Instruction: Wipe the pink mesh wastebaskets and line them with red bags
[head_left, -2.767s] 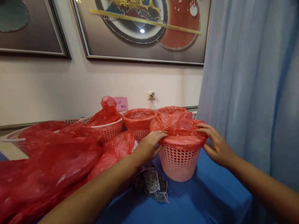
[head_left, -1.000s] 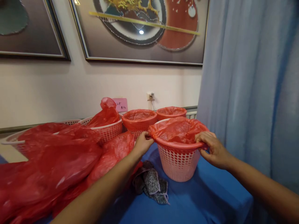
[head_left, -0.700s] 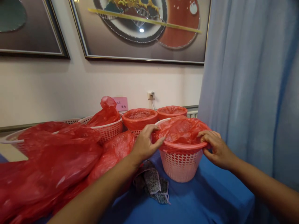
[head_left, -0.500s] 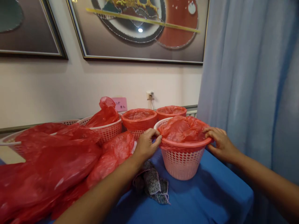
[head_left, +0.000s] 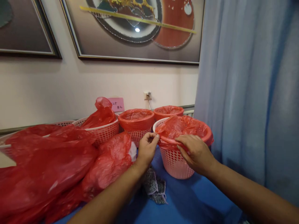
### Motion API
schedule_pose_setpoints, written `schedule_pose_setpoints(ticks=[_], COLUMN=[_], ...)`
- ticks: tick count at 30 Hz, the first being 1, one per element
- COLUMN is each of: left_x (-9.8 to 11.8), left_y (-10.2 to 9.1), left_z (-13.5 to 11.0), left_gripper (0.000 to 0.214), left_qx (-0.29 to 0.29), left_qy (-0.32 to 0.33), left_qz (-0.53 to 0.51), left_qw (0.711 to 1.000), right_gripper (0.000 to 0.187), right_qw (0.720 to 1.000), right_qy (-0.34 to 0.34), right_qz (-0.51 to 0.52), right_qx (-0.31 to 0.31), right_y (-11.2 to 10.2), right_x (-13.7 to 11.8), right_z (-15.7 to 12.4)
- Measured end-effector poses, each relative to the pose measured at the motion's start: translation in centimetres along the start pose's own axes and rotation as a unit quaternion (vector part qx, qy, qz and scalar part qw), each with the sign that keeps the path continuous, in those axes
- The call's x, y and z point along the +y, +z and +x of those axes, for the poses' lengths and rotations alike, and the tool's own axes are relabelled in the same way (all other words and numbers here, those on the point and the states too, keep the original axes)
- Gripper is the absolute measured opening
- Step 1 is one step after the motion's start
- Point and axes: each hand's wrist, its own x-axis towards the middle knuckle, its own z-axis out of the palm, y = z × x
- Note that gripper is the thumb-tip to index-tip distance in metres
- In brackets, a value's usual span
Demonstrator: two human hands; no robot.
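Note:
A pink mesh basket [head_left: 176,163] stands on the blue tablecloth [head_left: 187,202]. A red plastic bag [head_left: 184,127] lines it, folded over most of the rim; the far-left rim is bare. My left hand [head_left: 147,148] pinches the bag's edge at the near-left rim. My right hand [head_left: 195,152] lies on the near rim with curled fingers gripping the bag's fold.
Two more lined baskets [head_left: 136,119] [head_left: 168,111] stand behind. A wide white basket [head_left: 102,130] holds a red bag. Loose red bags [head_left: 46,165] pile up at the left. A speckled cloth [head_left: 155,186] lies near me. A blue curtain [head_left: 245,77] hangs at the right.
My right hand has moved from the basket's right rim to its near rim. My left hand stays pinching the bag at the left rim. The view has shifted slightly left.

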Motion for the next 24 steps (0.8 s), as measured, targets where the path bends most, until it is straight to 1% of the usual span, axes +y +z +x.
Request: schedule_pose_setpoints(ticks=[2, 4, 8, 12, 17, 20, 24], left_x=[-0.3, -0.3, 0.3, 0.7, 1.2, 2.0, 2.4], left_y=[-0.2, -0.6, -1.5, -1.7, -1.6, -1.5, -1.5], left_z=[-0.6, -1.1, -1.8, -1.9, -1.1, -0.2, 1.4], left_gripper=[0.026, 0.030, 0.031, 0.020, 0.006, 0.013, 0.020], left_qx=[0.016, 0.023, 0.025, 0.013, 0.000, -0.018, -0.007], left_qy=[-0.032, -0.070, -0.150, -0.206, -0.242, -0.263, -0.257], left_qz=[-0.048, -0.097, -0.184, -0.233, -0.279, -0.317, -0.367], left_qw=[0.998, 0.993, 0.971, 0.950, 0.929, 0.911, 0.894], right_gripper=[0.019, 0.018, 0.020, 0.020, 0.019, 0.019, 0.018], right_qw=[0.999, 0.998, 0.996, 0.996, 0.997, 0.998, 0.998], right_qy=[0.004, 0.001, -0.008, -0.008, -0.009, -0.013, -0.012], right_qz=[-0.043, -0.071, -0.086, -0.086, -0.073, -0.065, -0.055], right_qx=[0.000, 0.002, 0.002, -0.001, 0.005, 0.013, 0.022], right_y=[1.2, 1.8, 1.7, 1.4, 1.5, 1.3, 1.2], right_x=[0.2, 0.4, 0.5, 0.5, 0.7, 0.5, 0.4], right_z=[0.0, -0.4, -1.1, -1.3, -1.3, -1.5, -1.7])
